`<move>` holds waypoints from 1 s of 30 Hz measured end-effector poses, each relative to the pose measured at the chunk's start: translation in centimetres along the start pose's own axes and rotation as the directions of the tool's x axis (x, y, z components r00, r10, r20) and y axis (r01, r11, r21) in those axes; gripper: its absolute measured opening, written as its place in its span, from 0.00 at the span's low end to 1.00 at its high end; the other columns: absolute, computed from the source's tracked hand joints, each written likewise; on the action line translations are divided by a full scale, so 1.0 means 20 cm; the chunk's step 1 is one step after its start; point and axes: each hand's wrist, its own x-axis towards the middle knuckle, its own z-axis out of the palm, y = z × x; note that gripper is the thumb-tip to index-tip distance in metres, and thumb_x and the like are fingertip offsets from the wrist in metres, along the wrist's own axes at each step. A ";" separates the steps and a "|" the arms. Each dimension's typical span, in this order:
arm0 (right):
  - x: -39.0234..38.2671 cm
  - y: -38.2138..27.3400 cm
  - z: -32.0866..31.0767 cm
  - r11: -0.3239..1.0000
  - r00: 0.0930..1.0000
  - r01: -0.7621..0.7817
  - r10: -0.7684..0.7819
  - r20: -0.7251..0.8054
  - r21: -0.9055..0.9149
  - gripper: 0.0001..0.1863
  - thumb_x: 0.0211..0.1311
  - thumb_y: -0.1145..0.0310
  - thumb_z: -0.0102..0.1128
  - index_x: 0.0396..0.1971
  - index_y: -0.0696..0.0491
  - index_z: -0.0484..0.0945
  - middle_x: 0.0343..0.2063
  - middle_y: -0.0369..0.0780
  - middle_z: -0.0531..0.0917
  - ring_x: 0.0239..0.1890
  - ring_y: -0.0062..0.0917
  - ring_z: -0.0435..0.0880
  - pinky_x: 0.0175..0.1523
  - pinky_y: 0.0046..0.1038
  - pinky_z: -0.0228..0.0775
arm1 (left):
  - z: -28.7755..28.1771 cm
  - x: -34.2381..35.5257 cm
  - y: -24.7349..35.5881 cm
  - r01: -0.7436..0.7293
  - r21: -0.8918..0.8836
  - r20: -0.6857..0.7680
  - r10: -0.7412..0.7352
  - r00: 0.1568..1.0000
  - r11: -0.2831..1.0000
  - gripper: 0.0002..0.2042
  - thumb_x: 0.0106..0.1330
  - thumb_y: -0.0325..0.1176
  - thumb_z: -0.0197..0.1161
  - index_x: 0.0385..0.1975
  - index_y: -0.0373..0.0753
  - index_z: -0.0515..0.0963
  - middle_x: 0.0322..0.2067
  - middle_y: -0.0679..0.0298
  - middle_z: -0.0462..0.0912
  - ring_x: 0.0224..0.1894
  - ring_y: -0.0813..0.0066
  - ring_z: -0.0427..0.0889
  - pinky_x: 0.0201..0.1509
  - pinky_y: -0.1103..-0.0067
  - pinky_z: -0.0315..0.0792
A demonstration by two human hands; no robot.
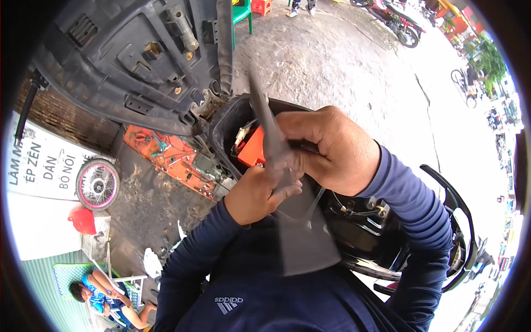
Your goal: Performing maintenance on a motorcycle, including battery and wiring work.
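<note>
Between my hands is a long dark grey plastic piece (307, 246), narrow at its far end and flaring to a broad flat end near my chest. It looks like a motorbike trim panel and is smeared by motion. My right hand (334, 152) pinches its middle from the right, fingers curled. My left hand (251, 193) closes on it lower down from the left, fingers partly hidden. Beyond them, the motorbike's black under-seat compartment (221, 130) holds an orange-red box (253, 148) and a pale wire connector (241, 134). The raised seat's underside (119, 58) stands at the upper left.
An orange tray (185, 172) of tools lies on the ground at left, near a pink-rimmed wheel (98, 184). The motorbike's black rear part (359, 229) and curved grab rail (470, 221) are at right. A person (105, 296) sits at lower left.
</note>
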 end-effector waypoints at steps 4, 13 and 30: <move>0.01 -0.06 0.01 0.979 0.981 -0.187 0.191 0.039 -0.081 0.13 0.50 0.69 0.72 0.32 0.59 0.78 0.23 0.45 0.79 0.27 0.35 0.80 0.34 0.32 0.71 | -0.03 0.01 0.05 0.035 -0.096 0.040 -0.032 0.999 0.995 0.10 0.62 0.32 0.65 0.39 0.33 0.80 0.34 0.57 0.85 0.36 0.57 0.84 0.46 0.68 0.76; 0.04 0.00 -0.02 0.909 0.924 -0.360 0.318 0.212 0.208 0.09 0.53 0.74 0.69 0.32 0.59 0.78 0.21 0.40 0.77 0.27 0.23 0.79 0.33 0.28 0.70 | 0.02 0.01 -0.06 0.022 -0.056 0.155 -0.013 0.988 0.998 0.11 0.60 0.38 0.66 0.33 0.36 0.78 0.28 0.55 0.83 0.30 0.56 0.84 0.38 0.66 0.77; 0.03 0.07 0.05 0.989 0.984 -0.147 0.143 0.106 0.032 0.07 0.65 0.74 0.60 0.39 0.59 0.72 0.25 0.36 0.80 0.18 0.14 0.77 0.24 0.18 0.72 | 0.00 -0.01 -0.07 0.130 0.222 0.230 -0.182 0.956 0.966 0.07 0.57 0.33 0.60 0.28 0.40 0.83 0.26 0.59 0.84 0.31 0.58 0.82 0.37 0.70 0.74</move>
